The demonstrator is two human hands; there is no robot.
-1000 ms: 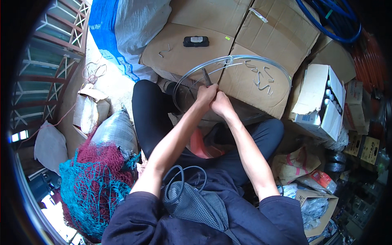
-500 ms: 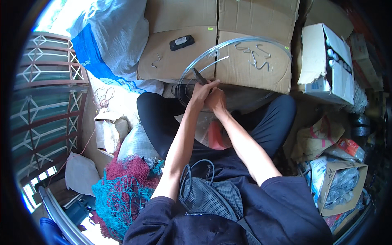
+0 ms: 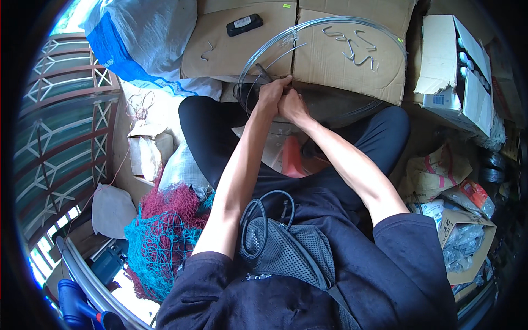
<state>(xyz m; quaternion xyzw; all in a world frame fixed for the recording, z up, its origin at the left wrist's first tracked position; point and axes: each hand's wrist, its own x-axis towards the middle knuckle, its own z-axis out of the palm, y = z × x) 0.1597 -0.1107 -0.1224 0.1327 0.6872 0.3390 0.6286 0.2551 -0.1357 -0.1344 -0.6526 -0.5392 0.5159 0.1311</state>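
Note:
Both my hands are closed together in front of my crossed legs. My left hand (image 3: 271, 94) is wrapped round a pair of dark pliers (image 3: 263, 72), whose jaws point up and left. Pressed close beside it, my right hand (image 3: 294, 104) is closed at the handle end, which the fingers mostly hide. A large coil of silvery wire (image 3: 324, 21) loops round beyond my hands, and one loose wire end (image 3: 286, 53) sticks up near the jaws. Several bent wire hooks (image 3: 352, 47) lie on the cardboard (image 3: 330, 74) inside the coil. Another bent wire piece (image 3: 207, 51) lies to the left.
A black oblong object (image 3: 244, 25) with a white label rests on the cardboard. To the right stands an open white carton (image 3: 440, 60) of cylindrical things. Maroon and teal netting (image 3: 165, 236) is heaped at my left, beside a barred metal grille (image 3: 60, 132). An orange-red object (image 3: 291, 158) lies between my legs.
The view has shifted, so the cardboard and coil sit higher. The pliers' jaws have turned further left, and the loose wire end points more steeply up. Both hands remain closed together.

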